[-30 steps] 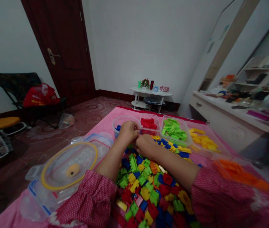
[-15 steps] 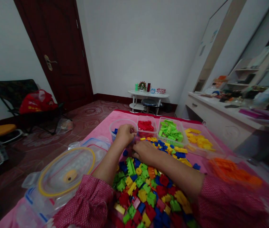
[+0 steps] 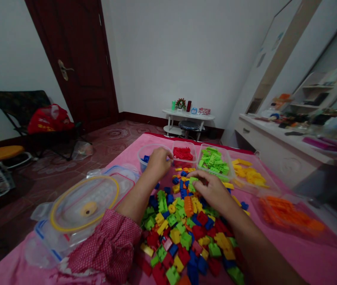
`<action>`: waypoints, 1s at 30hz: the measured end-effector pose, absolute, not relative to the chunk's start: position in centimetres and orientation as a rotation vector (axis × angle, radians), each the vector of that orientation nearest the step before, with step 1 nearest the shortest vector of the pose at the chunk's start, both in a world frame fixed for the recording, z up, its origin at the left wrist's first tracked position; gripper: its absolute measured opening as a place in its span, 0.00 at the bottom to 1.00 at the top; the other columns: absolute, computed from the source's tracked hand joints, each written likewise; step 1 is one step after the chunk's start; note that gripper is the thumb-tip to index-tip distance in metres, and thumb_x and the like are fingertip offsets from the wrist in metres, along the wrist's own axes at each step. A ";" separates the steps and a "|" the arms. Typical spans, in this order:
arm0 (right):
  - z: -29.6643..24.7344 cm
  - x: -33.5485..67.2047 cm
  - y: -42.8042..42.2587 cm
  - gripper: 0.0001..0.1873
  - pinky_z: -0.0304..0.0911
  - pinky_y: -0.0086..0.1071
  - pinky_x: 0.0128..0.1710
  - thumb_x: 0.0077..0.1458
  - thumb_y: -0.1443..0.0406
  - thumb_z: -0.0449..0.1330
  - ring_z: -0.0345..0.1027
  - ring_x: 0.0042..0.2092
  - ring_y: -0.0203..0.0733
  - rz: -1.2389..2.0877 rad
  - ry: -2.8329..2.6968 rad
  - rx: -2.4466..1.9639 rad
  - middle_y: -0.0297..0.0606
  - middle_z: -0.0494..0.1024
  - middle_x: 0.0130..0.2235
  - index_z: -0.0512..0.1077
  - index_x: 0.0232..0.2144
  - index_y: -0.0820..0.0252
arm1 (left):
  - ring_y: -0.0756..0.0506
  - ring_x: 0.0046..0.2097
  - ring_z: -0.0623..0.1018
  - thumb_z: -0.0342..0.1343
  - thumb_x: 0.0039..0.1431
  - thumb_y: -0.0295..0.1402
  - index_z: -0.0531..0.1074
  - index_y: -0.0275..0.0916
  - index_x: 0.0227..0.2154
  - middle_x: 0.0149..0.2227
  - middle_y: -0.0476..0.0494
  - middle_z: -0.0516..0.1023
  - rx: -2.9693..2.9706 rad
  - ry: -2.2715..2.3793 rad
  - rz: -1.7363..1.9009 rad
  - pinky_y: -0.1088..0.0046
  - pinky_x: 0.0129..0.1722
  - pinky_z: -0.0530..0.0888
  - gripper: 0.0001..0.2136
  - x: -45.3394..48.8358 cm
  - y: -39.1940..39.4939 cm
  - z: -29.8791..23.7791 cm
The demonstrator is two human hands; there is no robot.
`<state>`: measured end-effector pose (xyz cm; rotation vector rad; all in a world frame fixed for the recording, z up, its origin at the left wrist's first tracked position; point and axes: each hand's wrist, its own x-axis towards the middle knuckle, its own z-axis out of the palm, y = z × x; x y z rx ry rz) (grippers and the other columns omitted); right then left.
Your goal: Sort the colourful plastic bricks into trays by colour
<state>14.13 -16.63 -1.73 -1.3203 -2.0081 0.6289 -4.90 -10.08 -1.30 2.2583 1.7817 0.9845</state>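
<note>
A heap of mixed plastic bricks in red, blue, yellow, green and orange lies on the pink cloth. My left hand is curled with its fingers closed at the rim of the clear tub of blue bricks; what it holds is hidden. My right hand hovers palm down over the far side of the heap, fingers bent onto a green brick. Behind stand a tub of red bricks, a tub of green bricks and a tray of yellow bricks.
A tray of orange bricks sits at the right. Stacked clear lids with a yellow-ringed one lie at the left edge of the pink cloth. A white dresser stands right, a small white table behind, a folding chair by the door.
My right hand has moved away from my left hand, to the right over the heap near the green tub. My left hand stays at the blue tub.
</note>
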 end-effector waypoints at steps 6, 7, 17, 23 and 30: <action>-2.0 15.8 -16.4 0.10 0.52 0.25 0.21 0.44 0.60 0.57 0.56 0.21 0.31 0.878 -1.678 -1.330 0.28 0.64 0.21 0.65 0.27 0.60 | 0.50 0.27 0.74 0.61 0.42 0.29 0.78 0.38 0.26 0.24 0.48 0.78 2.219 1.257 0.462 0.78 0.28 0.67 0.05 -4.3 -12.3 0.9; -1.8 16.0 -16.5 0.10 0.52 0.25 0.20 0.44 0.59 0.57 0.56 0.21 0.31 0.892 -1.679 -1.333 0.27 0.63 0.20 0.64 0.25 0.60 | 0.50 0.26 0.74 0.63 0.39 0.29 0.79 0.38 0.25 0.23 0.49 0.78 2.195 1.182 0.364 0.79 0.26 0.65 0.06 -4.2 -12.7 1.0; -0.9 16.9 -16.7 0.15 0.58 0.26 0.21 0.44 0.59 0.59 0.64 0.21 0.34 0.981 -1.613 -1.319 0.28 0.68 0.20 0.65 0.33 0.60 | 0.52 0.21 0.71 0.64 0.32 0.22 0.77 0.40 0.18 0.19 0.50 0.77 2.231 0.984 0.053 0.81 0.19 0.62 0.07 -1.6 -14.1 -0.1; -0.9 16.6 -16.9 0.15 0.55 0.24 0.18 0.47 0.58 0.57 0.59 0.18 0.30 1.063 -1.672 -1.260 0.27 0.67 0.21 0.67 0.35 0.62 | 0.54 0.23 0.71 0.62 0.43 0.30 0.76 0.34 0.30 0.22 0.50 0.75 1.895 0.941 0.383 0.81 0.23 0.67 0.09 -3.2 -12.6 0.0; -1.3 16.2 -17.1 0.22 0.64 0.28 0.21 0.48 0.59 0.59 0.66 0.21 0.33 1.161 -1.731 -1.126 0.27 0.67 0.23 0.66 0.46 0.60 | 0.54 0.22 0.71 0.65 0.41 0.40 0.70 0.33 0.27 0.21 0.50 0.73 1.539 0.847 0.710 0.78 0.25 0.70 0.16 -1.2 -12.6 -0.3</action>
